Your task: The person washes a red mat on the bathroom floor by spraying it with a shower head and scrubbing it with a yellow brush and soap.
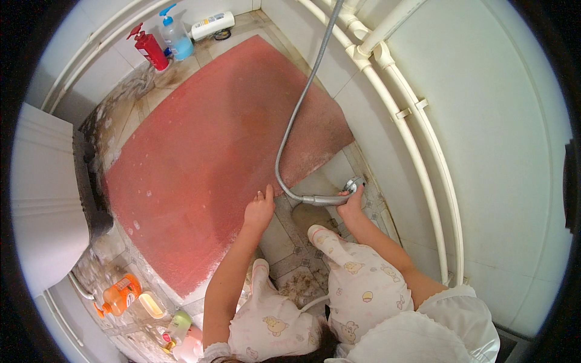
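Note:
A red mat (190,149) with a wet, darker patch lies across the tiled floor before me. My right hand (352,206) grips a silver handheld shower head (327,200), its round head (353,184) near the wall. The grey metal hose (290,122) runs up from its handle across the mat and out at the top. No water is plainly visible coming from it. My left hand (260,211) is at the mat's near edge, index finger extended and other fingers curled. Whether it touches or holds the mat, I cannot tell.
White pipes (408,136) run along the right wall. A red pump bottle (152,51), a blue pump bottle (178,40) and a white bottle (212,25) are at the back. An orange bottle (121,294) and a soap dish (152,305) lie lower left, below a white cabinet (50,181).

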The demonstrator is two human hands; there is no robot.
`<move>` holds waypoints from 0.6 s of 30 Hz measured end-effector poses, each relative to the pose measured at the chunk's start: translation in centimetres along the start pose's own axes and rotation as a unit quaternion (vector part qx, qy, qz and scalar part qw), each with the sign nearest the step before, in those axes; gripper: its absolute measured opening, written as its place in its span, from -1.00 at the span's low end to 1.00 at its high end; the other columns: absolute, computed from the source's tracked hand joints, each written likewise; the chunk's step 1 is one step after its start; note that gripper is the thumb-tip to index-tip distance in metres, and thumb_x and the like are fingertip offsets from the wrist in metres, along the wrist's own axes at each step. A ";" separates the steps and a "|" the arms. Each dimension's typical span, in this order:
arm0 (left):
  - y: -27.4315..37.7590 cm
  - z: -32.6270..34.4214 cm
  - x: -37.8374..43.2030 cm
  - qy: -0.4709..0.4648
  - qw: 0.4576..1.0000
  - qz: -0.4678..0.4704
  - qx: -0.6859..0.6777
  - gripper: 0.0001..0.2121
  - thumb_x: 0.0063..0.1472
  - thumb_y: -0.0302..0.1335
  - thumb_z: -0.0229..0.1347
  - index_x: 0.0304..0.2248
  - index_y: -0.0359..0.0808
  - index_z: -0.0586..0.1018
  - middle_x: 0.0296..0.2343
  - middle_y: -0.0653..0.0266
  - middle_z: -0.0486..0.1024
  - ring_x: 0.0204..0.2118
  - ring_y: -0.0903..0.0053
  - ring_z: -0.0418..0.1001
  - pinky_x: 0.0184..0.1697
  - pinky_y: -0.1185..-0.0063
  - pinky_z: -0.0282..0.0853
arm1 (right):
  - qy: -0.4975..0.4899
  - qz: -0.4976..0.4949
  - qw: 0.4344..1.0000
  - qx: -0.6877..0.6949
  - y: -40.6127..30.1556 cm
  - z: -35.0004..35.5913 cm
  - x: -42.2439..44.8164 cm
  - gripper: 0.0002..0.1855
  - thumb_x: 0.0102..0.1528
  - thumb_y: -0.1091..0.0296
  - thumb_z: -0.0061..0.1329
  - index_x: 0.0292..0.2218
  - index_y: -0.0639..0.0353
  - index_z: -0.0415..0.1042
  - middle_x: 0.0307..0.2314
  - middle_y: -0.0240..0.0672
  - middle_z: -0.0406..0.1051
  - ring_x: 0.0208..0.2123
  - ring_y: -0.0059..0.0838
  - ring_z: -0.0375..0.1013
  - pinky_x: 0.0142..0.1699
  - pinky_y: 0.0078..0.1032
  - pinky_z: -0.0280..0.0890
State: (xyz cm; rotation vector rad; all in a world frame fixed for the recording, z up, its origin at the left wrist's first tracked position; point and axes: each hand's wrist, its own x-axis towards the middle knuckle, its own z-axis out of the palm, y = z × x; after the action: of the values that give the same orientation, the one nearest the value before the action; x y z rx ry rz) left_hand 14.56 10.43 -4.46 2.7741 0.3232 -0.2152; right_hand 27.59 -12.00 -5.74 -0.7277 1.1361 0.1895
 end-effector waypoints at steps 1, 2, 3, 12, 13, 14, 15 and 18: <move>0.1 -0.2 0.0 -0.002 1.000 -0.001 -0.003 -0.56 -0.02 -0.42 -0.11 -0.12 -0.36 0.13 -0.36 -0.21 0.33 -0.38 0.20 0.41 -0.47 0.48 0.38 | -0.008 0.006 1.000 0.001 0.0 0.1 -0.1 -0.50 -0.08 -0.22 -0.27 -0.43 0.09 0.12 -0.82 -0.36 0.05 -0.73 -0.43 0.10 -0.50 -0.40 0.19; 0.2 -0.4 0.0 -0.003 1.000 -0.002 -0.007 -0.56 -0.02 -0.42 -0.11 -0.12 -0.35 0.13 -0.36 -0.21 0.33 -0.38 0.20 0.41 -0.48 0.48 0.38 | -0.016 0.013 1.000 0.002 0.0 0.0 -0.2 -0.50 -0.08 -0.22 -0.27 -0.43 0.10 0.11 -0.82 -0.36 0.05 -0.73 -0.43 0.10 -0.50 -0.40 0.20; 0.2 -0.6 0.0 -0.006 1.000 -0.004 -0.006 -0.57 -0.02 -0.42 -0.12 -0.12 -0.35 0.13 -0.36 -0.21 0.33 -0.38 0.21 0.41 -0.48 0.48 0.38 | -0.025 0.020 0.999 0.002 0.1 0.3 -0.8 -0.50 -0.08 -0.22 -0.27 -0.43 0.10 0.11 -0.82 -0.36 0.05 -0.73 -0.42 0.10 -0.51 -0.41 0.20; 0.3 -1.2 -0.2 0.009 1.000 0.008 0.004 -0.60 -0.02 -0.46 -0.17 -0.13 -0.35 0.16 -0.39 -0.17 0.36 -0.42 0.23 0.42 -0.49 0.48 0.39 | -0.017 0.023 0.998 0.051 -0.6 1.3 -1.1 -0.55 -0.10 -0.19 -0.23 -0.56 0.05 0.10 -0.85 -0.47 0.02 -0.78 -0.57 0.04 -0.59 -0.63 0.14; 0.7 -1.4 -0.2 0.011 1.000 0.006 0.002 -0.61 -0.02 -0.46 -0.17 -0.13 -0.35 0.16 -0.39 -0.17 0.36 -0.42 0.23 0.43 -0.49 0.48 0.39 | -0.015 0.015 0.999 0.044 -0.6 1.2 -1.0 -0.55 -0.09 -0.19 -0.23 -0.56 0.05 0.10 -0.85 -0.47 0.01 -0.78 -0.57 0.04 -0.59 -0.63 0.14; 1.0 -1.7 -0.2 0.013 1.000 0.005 0.000 -0.61 -0.02 -0.46 -0.18 -0.14 -0.35 0.17 -0.40 -0.16 0.37 -0.43 0.24 0.43 -0.49 0.49 0.39 | -0.013 0.007 0.999 0.038 -0.6 1.1 -0.9 -0.55 -0.09 -0.18 -0.22 -0.56 0.05 0.10 -0.85 -0.47 0.01 -0.78 -0.58 0.04 -0.59 -0.64 0.14; 1.0 -1.5 -0.4 0.024 1.000 0.002 0.005 -0.61 -0.02 -0.46 -0.17 -0.14 -0.35 0.17 -0.41 -0.16 0.37 -0.44 0.24 0.43 -0.50 0.49 0.39 | -0.011 0.001 0.999 0.030 -0.4 1.1 -1.2 -0.55 -0.09 -0.18 -0.22 -0.57 0.05 0.10 -0.85 -0.47 0.01 -0.78 -0.58 0.04 -0.59 -0.64 0.14; 1.0 -0.9 -1.0 0.049 0.999 0.005 0.004 -0.60 -0.04 -0.46 -0.15 -0.14 -0.35 0.17 -0.44 -0.13 0.38 -0.48 0.26 0.43 -0.54 0.49 0.38 | -0.003 0.016 1.000 -0.004 -0.1 1.2 -2.0 -0.57 -0.09 -0.18 -0.23 -0.54 0.03 0.12 -0.85 -0.48 0.01 -0.78 -0.61 0.04 -0.60 -0.64 0.13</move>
State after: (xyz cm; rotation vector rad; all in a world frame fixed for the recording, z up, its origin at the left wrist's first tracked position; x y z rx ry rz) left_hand 13.94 9.57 -3.14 2.7987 0.3342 -0.0792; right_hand 27.64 -10.91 -3.69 -0.7153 1.1421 0.2242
